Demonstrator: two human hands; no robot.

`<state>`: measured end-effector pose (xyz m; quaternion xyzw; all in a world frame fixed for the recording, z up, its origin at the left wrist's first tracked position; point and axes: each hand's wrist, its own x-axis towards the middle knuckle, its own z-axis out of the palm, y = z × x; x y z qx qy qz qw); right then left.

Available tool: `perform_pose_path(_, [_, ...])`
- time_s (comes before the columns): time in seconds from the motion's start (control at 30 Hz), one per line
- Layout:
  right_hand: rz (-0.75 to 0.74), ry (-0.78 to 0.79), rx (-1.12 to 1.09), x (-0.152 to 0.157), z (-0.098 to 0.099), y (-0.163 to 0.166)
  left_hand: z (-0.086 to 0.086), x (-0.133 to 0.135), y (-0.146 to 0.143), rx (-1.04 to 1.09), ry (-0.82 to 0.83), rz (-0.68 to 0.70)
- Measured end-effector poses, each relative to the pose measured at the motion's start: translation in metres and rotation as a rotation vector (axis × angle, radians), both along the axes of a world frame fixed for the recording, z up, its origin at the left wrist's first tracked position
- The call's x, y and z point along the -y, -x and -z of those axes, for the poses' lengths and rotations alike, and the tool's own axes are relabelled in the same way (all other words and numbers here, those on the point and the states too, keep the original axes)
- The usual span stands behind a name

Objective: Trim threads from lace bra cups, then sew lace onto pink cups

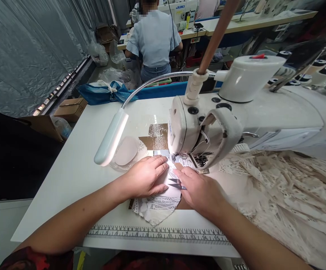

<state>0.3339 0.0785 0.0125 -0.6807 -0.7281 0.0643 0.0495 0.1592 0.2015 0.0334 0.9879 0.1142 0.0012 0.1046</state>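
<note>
My left hand [146, 176] lies flat, fingers stretched out, on a piece of white lace fabric [156, 206] in front of the sewing machine [208, 123]. My right hand [201, 189] rests beside it on the same fabric, and small thread snips [177, 183] stick out from its fingers toward the left hand. Both hands sit just in front of the needle area [177, 157]. A pale bra cup [126, 150] lies left of the needle, under the lamp.
A gooseneck lamp [111, 137] hangs over the table's left part. A heap of cream lace [286, 191] covers the right side. A ruler strip [157, 234] runs along the front edge. A person in a light blue shirt [154, 37] sits at another machine behind.
</note>
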Motion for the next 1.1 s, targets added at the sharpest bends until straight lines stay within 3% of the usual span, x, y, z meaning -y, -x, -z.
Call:
perform_pose_path(0.63, [0.071,0.057,-0.039,-0.002,-0.001,0.001,-0.003,-0.016,-0.008,-0.038,0.08,0.087])
perform_pose_path(1.1, [0.093,0.065,-0.006,-0.002,-0.004,0.004,-0.007,-0.01,-0.008,-0.01,0.039,0.068])
